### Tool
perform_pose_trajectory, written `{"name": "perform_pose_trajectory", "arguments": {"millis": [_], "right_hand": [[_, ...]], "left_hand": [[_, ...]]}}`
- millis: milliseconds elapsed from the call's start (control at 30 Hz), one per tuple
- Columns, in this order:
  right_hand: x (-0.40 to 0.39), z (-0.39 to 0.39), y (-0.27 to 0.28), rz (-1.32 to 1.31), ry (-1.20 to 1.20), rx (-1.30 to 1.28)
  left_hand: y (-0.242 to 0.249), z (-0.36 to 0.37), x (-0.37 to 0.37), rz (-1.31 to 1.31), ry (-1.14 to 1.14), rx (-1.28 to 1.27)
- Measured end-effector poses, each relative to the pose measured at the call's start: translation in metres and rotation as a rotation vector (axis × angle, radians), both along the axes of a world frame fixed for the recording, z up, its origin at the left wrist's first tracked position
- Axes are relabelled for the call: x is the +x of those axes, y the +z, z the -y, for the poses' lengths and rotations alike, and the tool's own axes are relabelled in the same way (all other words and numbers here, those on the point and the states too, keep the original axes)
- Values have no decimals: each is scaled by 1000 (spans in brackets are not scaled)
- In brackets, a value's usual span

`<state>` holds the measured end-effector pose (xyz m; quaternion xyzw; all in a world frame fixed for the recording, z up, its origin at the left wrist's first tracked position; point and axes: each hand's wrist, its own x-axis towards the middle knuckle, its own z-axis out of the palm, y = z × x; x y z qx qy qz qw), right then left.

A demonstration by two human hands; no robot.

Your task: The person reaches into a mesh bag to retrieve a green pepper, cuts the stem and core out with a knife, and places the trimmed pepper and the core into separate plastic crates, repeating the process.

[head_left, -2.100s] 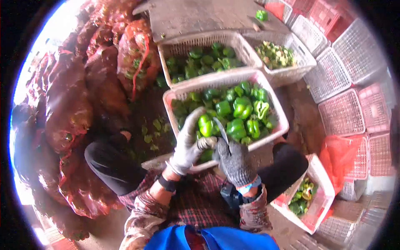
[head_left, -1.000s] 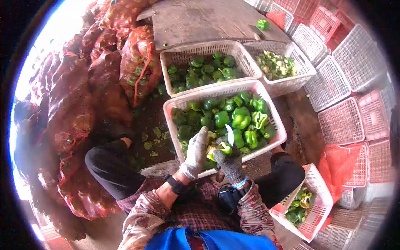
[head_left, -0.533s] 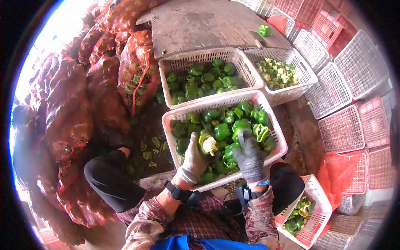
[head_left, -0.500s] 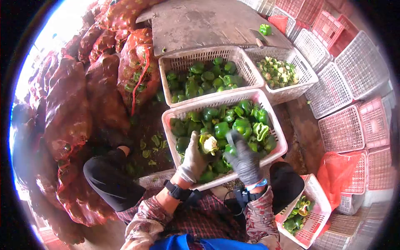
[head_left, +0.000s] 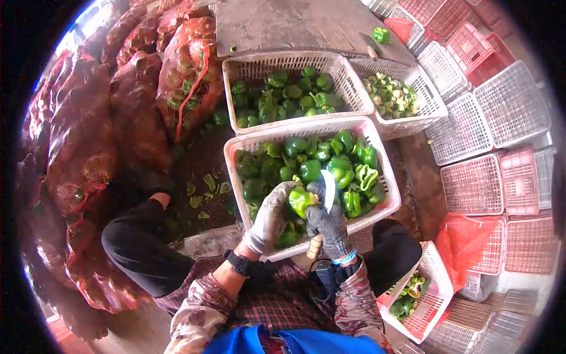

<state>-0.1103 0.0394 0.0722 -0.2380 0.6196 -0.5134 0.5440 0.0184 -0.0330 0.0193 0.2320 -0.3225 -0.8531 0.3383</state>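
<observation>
My left hand (head_left: 270, 217), in a pale work glove, is closed round a light green bell pepper (head_left: 300, 200). Close against that pepper is my right hand (head_left: 330, 227), in a dark grey glove, gripping a knife. Its curved blade (head_left: 329, 192) points up past the fingers, and the wooden handle (head_left: 315, 246) sticks out below the fist. Both hands are over the near side of a white plastic crate (head_left: 386, 168) filled with green bell peppers (head_left: 311, 170), some of them cut open.
Behind stands another crate of peppers (head_left: 247, 59); right of it, a crate holds pale cut pieces (head_left: 392, 97). A board (head_left: 283, 26) bears a second knife (head_left: 372, 52) and one pepper (head_left: 381, 35). Red mesh sacks (head_left: 79, 141) line the left, stacked crates (head_left: 471, 183) the right. A small crate (head_left: 433, 307) sits by my knee.
The pepper in my left hand has turned from its pale cut side to its green skin. My right hand has shifted slightly left and down, and the knife now shows clearly. The view has moved slightly.
</observation>
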Motion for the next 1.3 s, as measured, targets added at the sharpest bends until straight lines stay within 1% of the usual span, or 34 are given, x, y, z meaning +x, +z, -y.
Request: {"name": "perform_pose_trajectory", "arguments": {"millis": [33, 100, 133, 167, 233, 267, 300, 333, 367, 400, 433, 467, 500, 533, 567, 633, 700, 733, 833, 867, 900, 967, 1000, 1033, 1067, 1100, 1133, 1167, 1200, 1233, 1267, 1300], "right_hand": [[1, 1, -11, -166, -65, -117], [2, 6, -51, -496, -195, -351], [0, 8, -60, -331, -334, -234], [-8, 10, -66, -153, -384, -205], [-12, 8, -83, -463, -462, -201], [-8, -1, -94, -373, -553, -259], [-2, -8, -69, -357, -561, -131], [-2, -18, -75, -316, -561, 11], [-1, -28, -85, -266, -556, 151], [4, -36, -93, -343, -559, 329], [9, -39, -97, -144, -533, 350], [8, -46, -119, -174, -497, 290], [6, -47, -129, -220, -510, 219], [4, -47, -138, -267, -521, 147], [1, -43, -134, -329, -583, 66], [-3, -47, -112, -617, -594, -73], [-7, -54, -97, -674, -570, -134], [-5, -54, -97, -764, -550, -102], [-7, -55, -95, -1137, -469, 28], [-9, -53, -100, -1024, -509, 49], [-12, -52, -110, -831, -602, 37], [-21, -52, -134, -442, -772, 0], [-34, -52, -136, -448, -841, -62], [-43, -59, -135, -97, -865, 54], [-50, -64, -144, -146, -827, 155], [-52, -62, -137, -188, -822, 92], [-54, -60, -128, -229, -816, 28], [-55, -58, -119, -269, -809, -37], [-55, -59, -112, -170, -802, -15], [-53, -56, -90, -67, -788, 9], [-52, -51, -67, -27, -801, 102], [-61, -53, -89, -35, -816, 126]], "left_hand": [[-1, -2, 0, 37, 27, -41], [0, -7, 0, 115, 75, -125], [7, -17, -5, 133, 103, -135], [18, -27, -6, 188, 123, -148], [1, -30, -17, 191, 254, -76], [-12, -26, -17, 90, 207, 177], [0, -21, -13, 81, 167, 283], [-3, -18, -9, 126, 164, 133], [-3, -16, -7, 157, 127, 176], [-3, -13, -4, 186, 90, 220], [-3, -16, -6, 183, -7, 198], [-3, -21, -7, 179, -95, 176], [-2, -25, -8, 173, -178, 153], [-30, -34, -12, 125, -176, -64], [-47, -39, -19, 199, -123, -214], [-26, -38, -17, 148, -216, -127], [-22, -40, -21, 40, -221, 254], [-20, -43, -23, -16, -217, 449], [4, -49, -26, 11, -261, 267], [-17, -48, -26, 130, -294, 47], [-4, -51, -30, 318, -274, 96], [-12, -54, -30, 37, -214, 355], [-27, -51, -28, 62, -165, 123], [-5, -44, -26, 121, -181, 85], [-2, -37, -28, 216, -120, 40], [-1, -30, -32, 307, -53, 0], [-5, -22, -40, 353, 28, -137], [-12, -13, -49, 583, 72, -486], [-8, 1, -61, 845, 66, -1083], [-3, 15, -71, 1096, 66, -1685], [-38, 21, -70, 1225, -230, -1865], [-77, 25, -64, 1262, -469, -1933]]}}
